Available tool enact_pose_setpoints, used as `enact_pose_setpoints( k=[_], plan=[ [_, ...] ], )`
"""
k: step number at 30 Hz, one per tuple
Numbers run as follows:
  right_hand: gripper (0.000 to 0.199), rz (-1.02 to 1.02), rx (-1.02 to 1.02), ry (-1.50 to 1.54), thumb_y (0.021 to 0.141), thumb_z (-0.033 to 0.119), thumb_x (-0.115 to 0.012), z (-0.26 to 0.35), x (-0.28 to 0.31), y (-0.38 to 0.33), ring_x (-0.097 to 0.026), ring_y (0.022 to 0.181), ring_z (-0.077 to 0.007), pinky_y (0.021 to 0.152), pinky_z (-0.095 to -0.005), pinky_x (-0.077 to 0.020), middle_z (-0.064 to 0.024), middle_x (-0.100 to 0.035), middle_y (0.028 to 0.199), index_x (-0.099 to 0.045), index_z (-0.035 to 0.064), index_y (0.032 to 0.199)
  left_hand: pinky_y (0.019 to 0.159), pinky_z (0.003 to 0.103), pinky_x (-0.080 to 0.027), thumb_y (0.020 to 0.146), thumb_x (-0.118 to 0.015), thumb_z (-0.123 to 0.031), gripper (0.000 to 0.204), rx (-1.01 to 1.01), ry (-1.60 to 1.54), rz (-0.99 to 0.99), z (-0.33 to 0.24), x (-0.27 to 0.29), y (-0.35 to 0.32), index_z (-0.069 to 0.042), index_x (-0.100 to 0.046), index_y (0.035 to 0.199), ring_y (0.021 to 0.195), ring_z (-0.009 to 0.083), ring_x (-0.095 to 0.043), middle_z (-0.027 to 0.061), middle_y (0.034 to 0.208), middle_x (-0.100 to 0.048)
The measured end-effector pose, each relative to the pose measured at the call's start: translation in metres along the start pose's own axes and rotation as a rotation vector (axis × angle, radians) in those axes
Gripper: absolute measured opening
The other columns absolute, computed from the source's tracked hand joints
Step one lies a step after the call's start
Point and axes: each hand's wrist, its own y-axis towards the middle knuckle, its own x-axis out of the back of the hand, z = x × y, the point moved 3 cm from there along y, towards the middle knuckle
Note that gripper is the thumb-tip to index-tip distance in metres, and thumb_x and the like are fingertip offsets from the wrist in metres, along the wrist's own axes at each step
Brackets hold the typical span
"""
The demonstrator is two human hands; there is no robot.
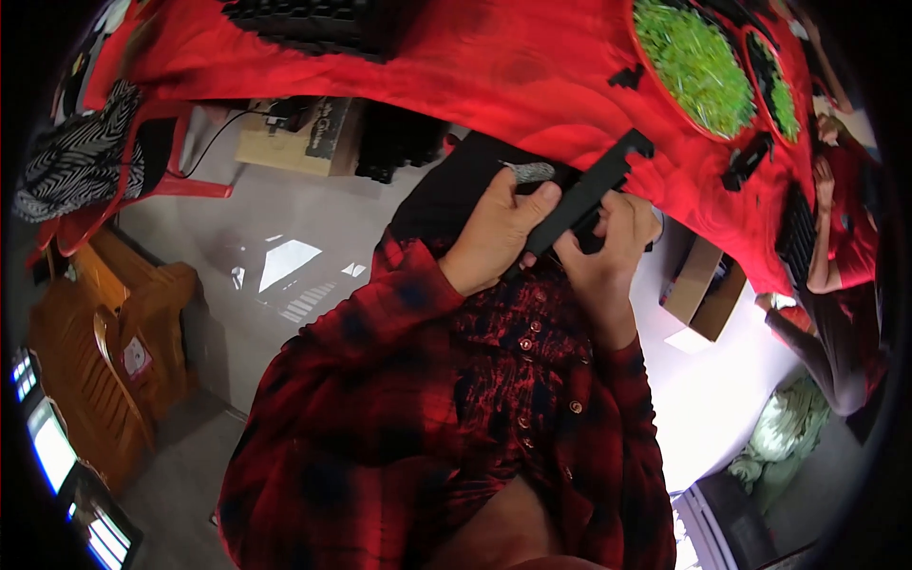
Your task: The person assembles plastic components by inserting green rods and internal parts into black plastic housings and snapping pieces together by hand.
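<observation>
A long black plastic piece (591, 196) with a hooked, notched far end is held slantwise above my lap. My left hand (496, 230) is closed around its near part, thumb lying along the upper side. My right hand (613, 249) grips the same piece from the right, fingers curled at its edge. Whether a smaller part sits under those right fingers is hidden. Just beyond my left hand, a grey patterned patch (530, 172) shows against dark cloth on my lap.
A red-covered table (532, 90) carries stacked black pieces (318, 27), loose black parts (749, 161) and a basin of yellow-green bits (698, 71). Cartons stand below (285, 142) and right (705, 288). A red chair (195, 187) is left; a co-worker (845, 228) sits right.
</observation>
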Motion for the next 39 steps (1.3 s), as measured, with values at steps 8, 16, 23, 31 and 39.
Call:
enact_pose_setpoints(
  k=[8,16,23,31,39],
  plan=[
    [0.055,-0.010,0.026,-0.031,0.060,0.005,-0.085,0.007,-0.007,0.009,-0.044,0.081,-0.0187,0.079,-0.0339,-0.0330,-0.0038,-0.052,0.095,-0.062,0.0063,0.110,0.037,0.022,-0.037,0.101,-0.063,-0.034,0.042,0.032,-0.054,0.030,-0.002,0.012,0.005,-0.001,-0.042,0.116,0.048,0.0071,-0.050,0.0046,0.075,-0.060],
    [0.058,0.009,0.049,-0.073,0.056,0.008,-0.085,0.001,-0.007,0.007,-0.044,0.091,-0.0229,0.081,-0.0369,-0.0334,-0.0049,-0.052,0.101,-0.061,0.0076,0.109,0.049,0.022,-0.046,0.097,-0.069,-0.030,0.054,0.077,-0.060,0.119,-0.009,0.019,0.004,-0.001,-0.042,0.133,0.058,0.0094,-0.056,0.0044,0.084,-0.062],
    [0.063,0.230,0.053,0.124,0.064,0.010,-0.083,0.027,-0.004,0.033,-0.049,0.094,-0.0257,0.089,-0.0399,-0.0369,-0.0048,-0.053,0.093,-0.060,0.0043,0.122,0.107,0.036,-0.041,0.085,-0.078,-0.015,0.083,-0.360,0.667,0.274,-0.047,0.027,-0.029,0.000,-0.029,0.150,0.128,0.0255,-0.050,0.0192,0.134,-0.049],
    [0.037,0.111,-0.001,0.277,0.084,-0.012,-0.061,0.006,0.010,0.062,-0.057,0.081,-0.0215,0.073,-0.0313,-0.0476,-0.0106,-0.062,0.092,-0.067,-0.0032,0.119,0.058,0.024,-0.045,0.090,-0.073,-0.021,0.036,0.366,0.491,0.039,-0.089,0.165,-0.103,-0.005,-0.049,0.113,0.067,0.0082,-0.055,0.0045,0.091,-0.062],
    [0.024,0.057,-0.069,0.230,0.091,-0.009,-0.061,-0.035,-0.028,0.075,-0.057,0.080,-0.0148,0.069,-0.0257,-0.0475,-0.0102,-0.060,0.094,-0.069,-0.0010,0.112,0.049,0.032,-0.049,0.077,-0.083,-0.014,0.055,0.343,0.555,-0.397,0.046,0.299,-0.001,0.001,-0.043,0.112,0.059,0.0165,-0.059,0.0094,0.080,-0.057]
  ],
)
